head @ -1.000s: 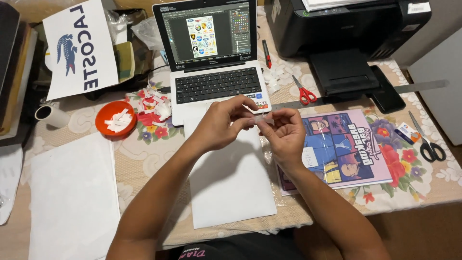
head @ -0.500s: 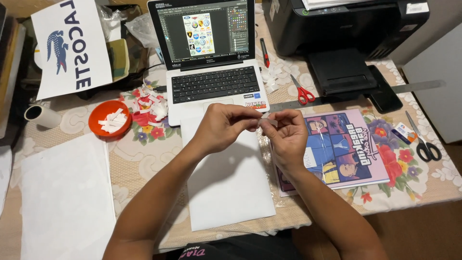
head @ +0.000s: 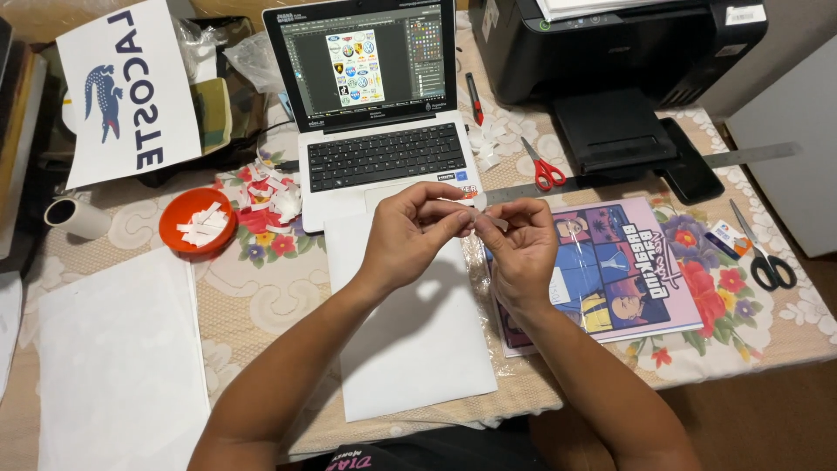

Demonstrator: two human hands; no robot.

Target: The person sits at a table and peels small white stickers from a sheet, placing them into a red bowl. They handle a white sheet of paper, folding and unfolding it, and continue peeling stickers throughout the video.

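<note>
floral cloth covers the table (head: 261,288), and the scene is read from left to right. a printed sign (head: 126,87) with a reptile figure is propped at the far left, above a tape roll (head: 77,218). a large white sheet (head: 113,366) is laid at the near left edge. an orange bowl (head: 198,228) of white paper scraps is set beside more cuttings. an open laptop (head: 379,105) is placed at the centre, with a second white sheet (head: 410,331) below it.

above that sheet, the left hand (head: 405,240) and the right hand (head: 519,253) are brought together, fingertips nearly touching. a small pale strip (head: 488,218), seemingly tape or a sticker piece, is pinched between them, thumb and forefinger of each hand closed on it; the exact kind cannot be told. as a judgement, the strip is best handled by its edges only, kept taut and flat, with both wrists steadied over the sheet so that it is not creased or stuck to itself.

to the right, a colourful cover (head: 610,270) under clear film is seen, then red scissors (head: 545,170), a metal ruler (head: 750,155), a black printer (head: 610,52) and black scissors (head: 763,262).
</note>
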